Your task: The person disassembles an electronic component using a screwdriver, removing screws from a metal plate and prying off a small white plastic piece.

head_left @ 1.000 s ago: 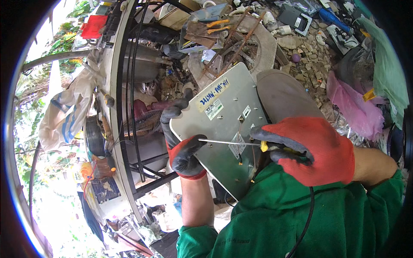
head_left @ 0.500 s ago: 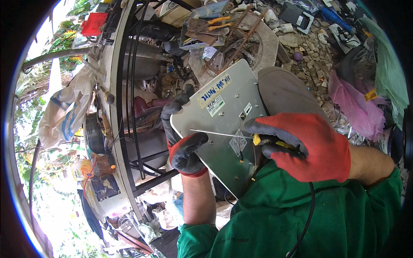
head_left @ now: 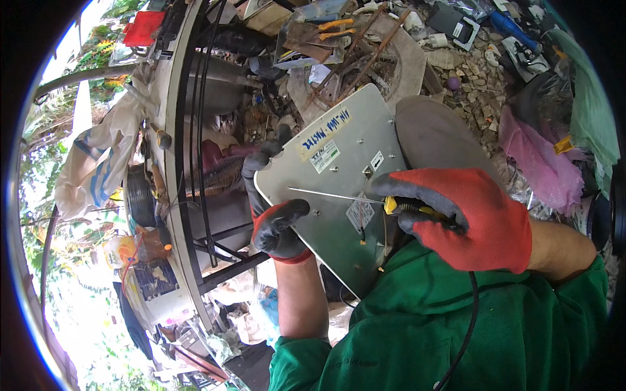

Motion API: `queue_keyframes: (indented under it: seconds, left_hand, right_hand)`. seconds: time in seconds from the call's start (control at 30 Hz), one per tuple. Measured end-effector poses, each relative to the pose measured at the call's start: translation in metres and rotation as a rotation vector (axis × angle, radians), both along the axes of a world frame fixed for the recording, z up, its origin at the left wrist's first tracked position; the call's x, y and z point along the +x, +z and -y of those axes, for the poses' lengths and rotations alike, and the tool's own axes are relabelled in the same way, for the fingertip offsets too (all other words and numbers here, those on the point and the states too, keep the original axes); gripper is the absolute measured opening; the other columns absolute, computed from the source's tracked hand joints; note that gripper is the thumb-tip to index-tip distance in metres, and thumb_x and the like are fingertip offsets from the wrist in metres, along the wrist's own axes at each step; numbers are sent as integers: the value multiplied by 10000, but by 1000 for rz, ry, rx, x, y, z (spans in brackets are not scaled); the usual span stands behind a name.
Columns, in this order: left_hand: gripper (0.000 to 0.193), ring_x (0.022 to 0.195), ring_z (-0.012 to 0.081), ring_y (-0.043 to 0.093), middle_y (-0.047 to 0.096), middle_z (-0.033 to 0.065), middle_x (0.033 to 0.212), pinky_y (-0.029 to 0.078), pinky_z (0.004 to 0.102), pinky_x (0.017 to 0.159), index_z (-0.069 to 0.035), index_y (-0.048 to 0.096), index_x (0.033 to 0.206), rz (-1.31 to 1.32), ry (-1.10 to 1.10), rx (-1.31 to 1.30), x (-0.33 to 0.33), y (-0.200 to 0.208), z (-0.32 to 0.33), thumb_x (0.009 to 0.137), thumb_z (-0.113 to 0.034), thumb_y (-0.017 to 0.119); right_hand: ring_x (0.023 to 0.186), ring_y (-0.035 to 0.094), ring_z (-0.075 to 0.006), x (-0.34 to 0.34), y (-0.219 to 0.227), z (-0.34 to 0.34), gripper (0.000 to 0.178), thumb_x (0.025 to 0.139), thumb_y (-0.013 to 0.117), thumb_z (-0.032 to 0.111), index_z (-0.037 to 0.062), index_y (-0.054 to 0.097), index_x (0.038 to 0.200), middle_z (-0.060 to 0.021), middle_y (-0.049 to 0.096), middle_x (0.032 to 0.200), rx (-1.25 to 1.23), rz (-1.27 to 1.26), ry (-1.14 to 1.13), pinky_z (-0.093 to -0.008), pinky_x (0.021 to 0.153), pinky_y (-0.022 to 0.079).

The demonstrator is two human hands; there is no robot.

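A flat metal panel with rounded corners, studs, stickers and short wires is held tilted before me. My left hand, in a red and black glove, grips its left edge, the thumb on the face and the fingers behind. In my right hand, gloved alike, is a screwdriver with a yellow and black handle. Its long thin shaft lies across the panel, the tip close to the panel's left part; whether it touches cannot be told. Short thin wires hang from the panel's face near the screwdriver.
A black metal frame stands at my left, with a white sack hanging beyond it. Ahead, an open box holds orange-handled pliers. Rubble covers the ground at the far right, beside a pink plastic bag and a green one.
The panel and both hands have shifted only slightly. The screwdriver's handle has moved a little to the right. Both grips stay the same.
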State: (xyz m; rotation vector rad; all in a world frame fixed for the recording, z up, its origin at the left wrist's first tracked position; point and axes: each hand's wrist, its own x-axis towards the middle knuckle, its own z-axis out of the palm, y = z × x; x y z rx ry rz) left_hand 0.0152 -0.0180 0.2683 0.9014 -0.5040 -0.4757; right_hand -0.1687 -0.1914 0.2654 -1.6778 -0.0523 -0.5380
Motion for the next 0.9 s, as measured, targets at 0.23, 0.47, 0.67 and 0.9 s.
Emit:
queue_keyframes:
  seconds: [0.23,0.47,0.67,0.9]
  left_hand:
    - [814,1322,318,446,462,131,1430,364,483,1107,-62,343,1468,17,-226,-24,19,-14,-33,677,-29,530]
    - [538,1305,322,474,542,155,1358,350,515,1108,-26,461,1398,-40,-49,-62,14,-15,-42,907,-232,536]
    - [414,1332,314,465,590,131,1305,294,511,1149,-50,578,1292,-40,-68,-116,17,-10,-29,1006,-304,420]
    - [377,1313,309,479,589,136,1294,309,500,1139,-63,594,1241,-11,-5,-101,9,-9,-20,1014,-308,419]
  right_hand:
    - [708,679,-343,1,-6,-10,449,792,671,36,-15,575,1227,-185,689,889,62,-93,81,-378,618,530]
    - [714,670,-348,3,-9,-17,412,786,692,75,17,605,1183,-167,676,855,3,-111,94,-407,634,540]
    - [732,668,-342,6,-10,-27,376,778,703,111,28,628,1137,-156,671,844,-60,-112,96,-414,644,542]
    - [712,666,-336,7,0,-29,338,789,703,132,28,644,1105,-151,667,824,-86,-176,138,-404,622,542]
